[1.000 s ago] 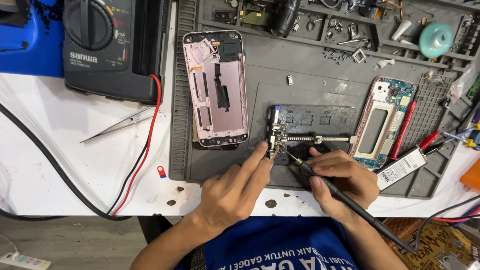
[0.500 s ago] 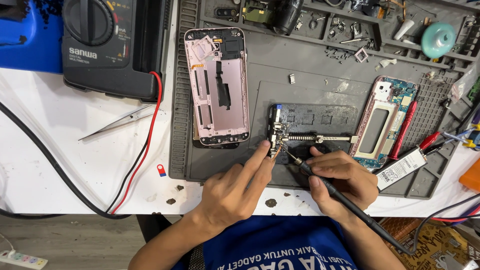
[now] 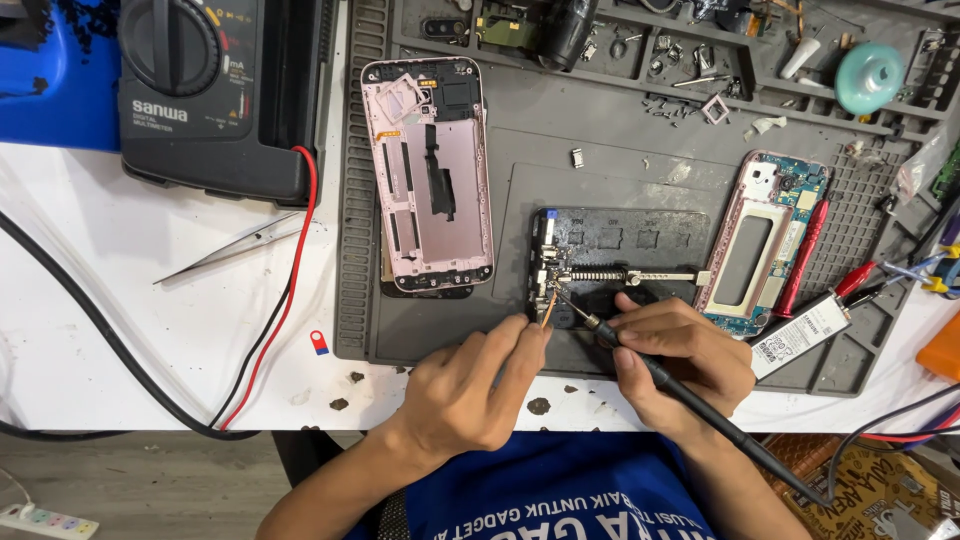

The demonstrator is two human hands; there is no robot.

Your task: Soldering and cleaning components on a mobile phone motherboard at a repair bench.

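My left hand (image 3: 470,390) reaches onto the grey repair mat (image 3: 600,130), its fingertips pinching a thin orange wire (image 3: 547,312) that runs up to a small circuit board (image 3: 545,275). The board is clamped at the left end of a black holder (image 3: 640,240) with a spring bar. My right hand (image 3: 685,350) grips a black soldering iron (image 3: 700,405) like a pen. Its tip touches the board just above the wire, and its cord trails off to the lower right.
A pink phone rear housing (image 3: 428,175) lies left of the holder, and a phone frame with a board (image 3: 765,240), a red probe (image 3: 800,255) and a battery (image 3: 805,335) lie to its right. A multimeter (image 3: 215,95), its red and black leads (image 3: 285,290) and tweezers (image 3: 230,245) sit on the white table.
My left fingertips have drawn back slightly toward me from the board. The soldering iron's tip stays at the same spot.
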